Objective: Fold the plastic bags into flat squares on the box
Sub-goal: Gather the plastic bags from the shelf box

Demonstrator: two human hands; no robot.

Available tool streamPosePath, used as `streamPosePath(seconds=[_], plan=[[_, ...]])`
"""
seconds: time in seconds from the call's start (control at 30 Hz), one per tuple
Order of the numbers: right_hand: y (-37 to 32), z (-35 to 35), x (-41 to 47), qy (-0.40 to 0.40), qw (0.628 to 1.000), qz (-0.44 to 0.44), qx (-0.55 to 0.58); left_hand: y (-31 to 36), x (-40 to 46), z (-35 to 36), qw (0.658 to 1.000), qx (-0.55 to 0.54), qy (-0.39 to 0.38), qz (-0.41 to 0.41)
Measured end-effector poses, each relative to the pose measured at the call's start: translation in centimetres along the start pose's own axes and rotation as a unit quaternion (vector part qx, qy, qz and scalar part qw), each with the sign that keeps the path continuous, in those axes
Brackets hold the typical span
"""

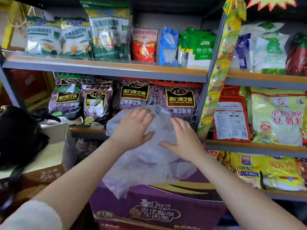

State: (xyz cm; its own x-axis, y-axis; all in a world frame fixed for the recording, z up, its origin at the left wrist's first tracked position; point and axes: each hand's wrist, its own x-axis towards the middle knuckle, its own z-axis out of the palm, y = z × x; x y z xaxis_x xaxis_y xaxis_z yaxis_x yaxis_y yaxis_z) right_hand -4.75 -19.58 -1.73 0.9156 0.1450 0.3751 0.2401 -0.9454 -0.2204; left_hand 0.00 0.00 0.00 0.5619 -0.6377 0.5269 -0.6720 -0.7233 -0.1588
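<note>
Hands pressed flat, I see both lying on a crumpled translucent white plastic bag [149,156] spread over the top of a purple printed cardboard box [149,208]. My left hand [132,128] has straight fingers on the bag's far left part; my right hand [184,138] lies open just beside it, gripping nothing. Behind stand grey metal shelves [106,68] of packaged food.

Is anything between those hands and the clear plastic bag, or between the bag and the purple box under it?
Nothing visible. The left hand and right hand lie flat on the plastic bag, which already rests on the purple box.
</note>
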Motion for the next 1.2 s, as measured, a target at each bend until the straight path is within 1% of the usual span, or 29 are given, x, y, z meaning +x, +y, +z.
streamPosePath(seconds=[0.03,0.1,0.17,0.2,0.23,0.27,0.3,0.33,0.37,0.43,0.53,0.63,0.67,0.7,0.73,0.77,0.8,0.83,0.9,0.93,0.97,1.0,1.03,1.07,1.1,1.17,1.2], plan=[[0.0,0.6,0.8,-0.039,0.999,0.009,-0.008,-0.3,0.4,0.3,0.999,0.022,-0.027,-0.004],[-0.2,1.9,1.7,-0.129,0.991,0.008,-0.024,-0.9,0.8,1.2,0.997,0.067,-0.037,-0.009],[-0.2,3.6,1.8,-0.199,0.98,0.013,-0.02,-1.4,1.3,2.0,0.996,0.071,-0.052,-0.024],[-0.1,4.5,1.4,-0.217,0.976,0.014,-0.011,-1.5,1.4,2.2,0.994,0.066,-0.077,-0.041],[0.0,5.1,1.0,-0.228,0.974,0.015,-0.004,-1.8,1.4,2.5,0.989,0.061,-0.117,-0.069],[0.1,5.7,0.7,-0.221,0.975,0.007,0.001,-2.0,1.3,2.9,0.977,0.049,-0.182,-0.101],[0.2,6.2,0.4,-0.214,0.977,0.007,0.006,-2.1,1.3,3.4,0.963,0.048,-0.237,-0.116],[0.3,6.6,0.1,-0.2,0.98,0.009,0.014,-1.9,1.1,4.0,0.955,0.043,-0.268,-0.122],[0.3,6.7,-0.1,-0.191,0.981,0.015,0.019,-1.6,0.8,4.6,0.953,0.033,-0.277,-0.12],[0.7,7.0,-0.3,-0.163,0.986,0.017,0.017,-1.4,0.0,5.9,0.956,0.017,-0.266,-0.119],[1.2,6.7,-0.8,-0.11,0.994,0.022,0.02,-0.8,-1.2,7.3,0.959,0.004,-0.245,-0.145],[1.6,6.0,-1.7,-0.076,0.993,0.057,0.069,0.0,-1.9,7.6,0.963,0.0,-0.219,-0.154],[1.6,5.7,-2.1,-0.036,0.995,0.051,0.08,0.0,-2.1,7.6,0.963,-0.004,-0.218,-0.157],[1.6,5.5,-2.4,0.03,0.998,0.021,0.043,0.0,-2.2,7.5,0.962,-0.013,-0.22,-0.159],[1.6,5.3,-2.4,0.091,0.995,-0.022,-0.024,-0.1,-2.3,7.5,0.964,-0.022,-0.217,-0.152],[1.6,5.0,-2.2,0.127,0.987,-0.068,-0.077,-0.2,-2.5,7.3,0.967,-0.027,-0.215,-0.136],[1.5,4.6,-1.6,0.119,0.981,-0.108,-0.112,-0.1,-2.7,7.2,0.969,-0.029,-0.217,-0.111],[1.4,4.2,-0.8,0.093,0.976,-0.144,-0.137,0.1,-2.9,6.9,0.971,-0.036,-0.218,-0.087],[0.7,3.6,1.0,0.015,0.966,-0.194,-0.167,0.3,-3.5,6.7,0.971,-0.061,-0.223,-0.057],[0.5,3.6,1.7,-0.042,0.964,-0.196,-0.177,0.2,-3.9,6.8,0.972,-0.081,-0.216,-0.047],[0.5,3.8,2.1,-0.114,0.963,-0.176,-0.17,0.1,-4.5,6.9,0.974,-0.116,-0.19,-0.039],[0.8,4.3,2.3,-0.187,0.962,-0.137,-0.142,0.0,-5.2,6.8,0.972,-0.16,-0.166,-0.043],[1.2,4.7,2.1,-0.24,0.96,-0.097,-0.107,0.1,-6.0,6.6,0.967,-0.208,-0.135,-0.057],[1.7,5.1,1.8,-0.26,0.96,-0.066,-0.078,0.4,-6.8,6.3,0.961,-0.244,-0.101,-0.077],[2.1,5.6,1.4,-0.245,0.966,-0.051,-0.059,1.0,-7.6,6.0,0.956,-0.264,-0.079,-0.098],[2.7,6.4,1.1,-0.203,0.977,-0.036,-0.052,2.9,-9.1,5.2,0.947,-0.28,-0.073,-0.14],[2.8,6.6,1.1,-0.193,0.979,-0.025,-0.053,3.9,-10.0,5.2,0.949,-0.258,-0.085,-0.159]])
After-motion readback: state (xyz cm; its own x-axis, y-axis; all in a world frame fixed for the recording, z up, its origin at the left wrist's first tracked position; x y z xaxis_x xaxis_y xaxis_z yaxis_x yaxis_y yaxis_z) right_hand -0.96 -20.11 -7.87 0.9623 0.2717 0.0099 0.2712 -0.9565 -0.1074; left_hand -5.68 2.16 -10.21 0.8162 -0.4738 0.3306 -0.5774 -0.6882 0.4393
